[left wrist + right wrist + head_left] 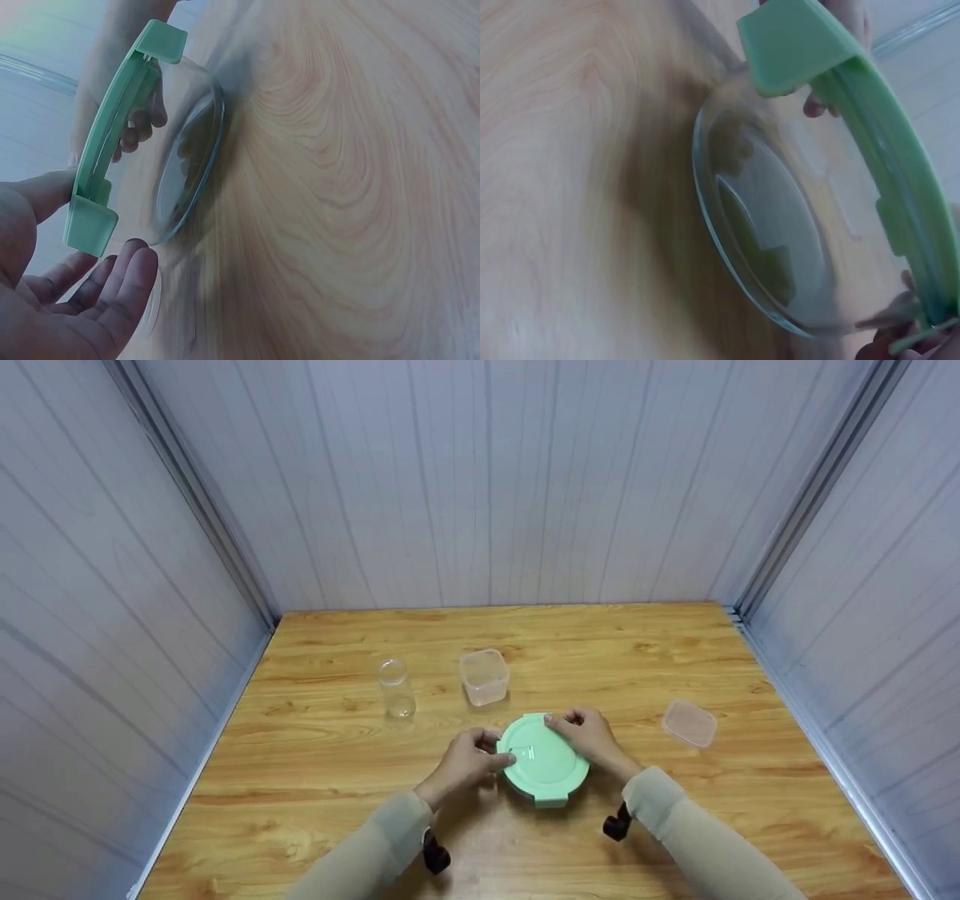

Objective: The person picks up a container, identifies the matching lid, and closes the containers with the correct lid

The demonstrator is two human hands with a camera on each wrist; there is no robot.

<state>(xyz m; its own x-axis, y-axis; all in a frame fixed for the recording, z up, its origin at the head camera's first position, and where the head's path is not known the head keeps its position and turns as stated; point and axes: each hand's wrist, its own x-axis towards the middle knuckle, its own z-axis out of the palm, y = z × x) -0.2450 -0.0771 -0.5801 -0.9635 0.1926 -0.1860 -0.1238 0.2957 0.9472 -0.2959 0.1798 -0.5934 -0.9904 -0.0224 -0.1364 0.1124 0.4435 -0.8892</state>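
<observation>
A round clear glass food container (708, 214) stands on the wooden table with a mint-green lid (551, 771) over its top. The lid's side clips (91, 226) stick outward, not folded down against the glass. My left hand (465, 761) holds the lid's left edge, thumb on top and fingers curled below beside a clip. On the far right side, my right hand (590, 736) grips the lid with its thumb on top. Its other fingers reach down past the edge and show through the glass in the left wrist view.
A clear cylindrical jar (397, 694) stands behind to the left. Beyond the glass container is a square translucent plastic tub (484, 679), uncovered. A flat translucent square lid (690, 724) lies to the right. Pale panel walls (480, 495) border the table (315, 825).
</observation>
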